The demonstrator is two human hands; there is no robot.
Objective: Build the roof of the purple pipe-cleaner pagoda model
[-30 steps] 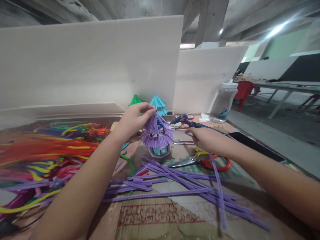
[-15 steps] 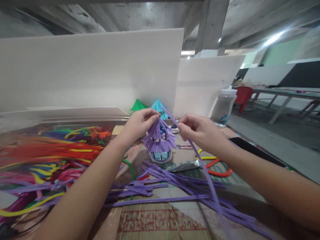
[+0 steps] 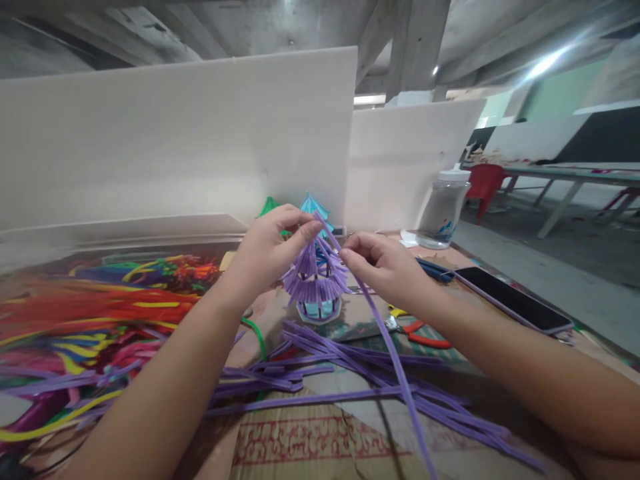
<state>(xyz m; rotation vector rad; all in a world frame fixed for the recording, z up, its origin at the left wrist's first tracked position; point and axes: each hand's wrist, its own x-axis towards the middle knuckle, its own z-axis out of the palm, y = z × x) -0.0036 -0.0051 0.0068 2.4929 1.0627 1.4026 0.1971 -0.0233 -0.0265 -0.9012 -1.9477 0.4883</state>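
Note:
A small model pavilion (image 3: 316, 290) with two tiers of purple pipe-cleaner roofing stands upright in the middle. My left hand (image 3: 283, 237) is closed at its peak, thumb and forefinger pinched together and hiding the tip of the roof. My right hand (image 3: 373, 260), just to the right, pinches a long purple pipe cleaner (image 3: 383, 327). The upper end of that strip leans against the roof's peak, beside my left thumb; its long tail hangs down toward the front edge. Loose purple pipe cleaners (image 3: 350, 363) lie crisscrossed in front of the model.
Scissors (image 3: 427, 337) with red handles lie right of the pavilion. Farther right are a black phone (image 3: 513, 300) and a clear water bottle (image 3: 443, 210). Many coloured pipe cleaners (image 3: 100, 307) heap at left. Green (image 3: 270, 205) and light-blue (image 3: 310, 205) roofed models stand behind, before white boards (image 3: 175, 147).
My right hand has come closer to the pavilion, bringing the strip's upper end from beside the peak to my left fingertips. The view has shifted slightly.

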